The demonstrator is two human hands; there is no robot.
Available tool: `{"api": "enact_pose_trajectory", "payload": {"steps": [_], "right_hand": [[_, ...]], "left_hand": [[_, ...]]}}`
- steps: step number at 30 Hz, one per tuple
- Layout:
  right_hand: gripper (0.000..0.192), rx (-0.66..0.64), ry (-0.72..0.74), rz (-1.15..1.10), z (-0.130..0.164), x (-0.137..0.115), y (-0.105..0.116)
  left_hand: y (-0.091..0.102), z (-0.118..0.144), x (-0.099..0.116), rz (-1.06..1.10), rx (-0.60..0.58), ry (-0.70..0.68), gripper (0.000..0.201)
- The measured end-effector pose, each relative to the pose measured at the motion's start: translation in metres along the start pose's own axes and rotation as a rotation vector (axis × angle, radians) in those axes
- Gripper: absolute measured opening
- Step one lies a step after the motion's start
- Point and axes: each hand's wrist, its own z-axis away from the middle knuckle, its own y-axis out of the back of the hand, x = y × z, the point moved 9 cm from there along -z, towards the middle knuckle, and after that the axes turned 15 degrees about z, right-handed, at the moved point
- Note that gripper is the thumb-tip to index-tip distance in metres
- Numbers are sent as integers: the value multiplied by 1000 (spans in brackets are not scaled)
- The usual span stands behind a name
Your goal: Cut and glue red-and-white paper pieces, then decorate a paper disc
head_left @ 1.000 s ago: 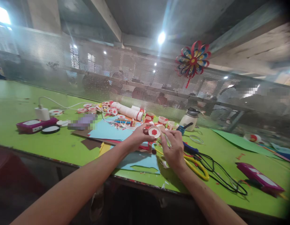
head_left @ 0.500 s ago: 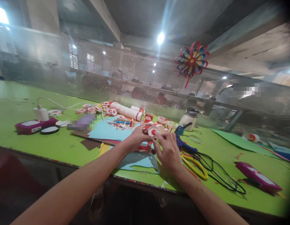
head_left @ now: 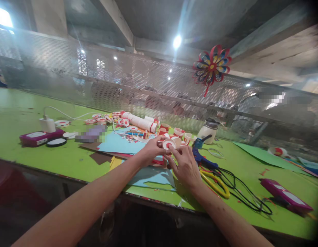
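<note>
My left hand (head_left: 151, 150) is closed on a cut paper cup bottom (head_left: 165, 143), a shallow white round piece with a red patch in its middle. It is held up over the table, its face tilted toward me. My right hand (head_left: 186, 164) grips the same piece from the right: the index fingertip presses by the red patch, and the thumb is at the lower rim. Just behind the hands lie cut paper cup rings (head_left: 178, 132). Beneath them are light blue paper sheets (head_left: 119, 145). A blue glue gun (head_left: 203, 159) lies right beside my right hand.
Yellow-handled scissors (head_left: 215, 184) and a black cord (head_left: 241, 187) lie right of my forearm. A white jug (head_left: 207, 132) stands behind. A row of stacked cups (head_left: 139, 121) lies at the back. Purple boxes (head_left: 36, 138) sit at both sides. A mesh screen (head_left: 148, 82) bounds the table.
My right index fingertip and thumb have shifted slightly on the cup bottom, whose face is turned a little. Both hands keep their place; the whole view has shifted slightly.
</note>
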Motion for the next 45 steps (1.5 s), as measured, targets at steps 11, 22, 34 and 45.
{"api": "enact_pose_trajectory", "payload": {"steps": [11,22,34,45], "right_hand": [[36,-48,11,1,-1,3,-4],[37,-23,17,-28,0,3,-3],[21,255,-344,-365,3,53,5],[24,143,-507,-616,8,70,-30]], "left_hand": [[-2,4,5,-68,20,4,51],[0,2,4,-68,15,6,51],[10,-5,-3,-21,23,66,58],[-3,-3,3,-55,-78,18,70]]}}
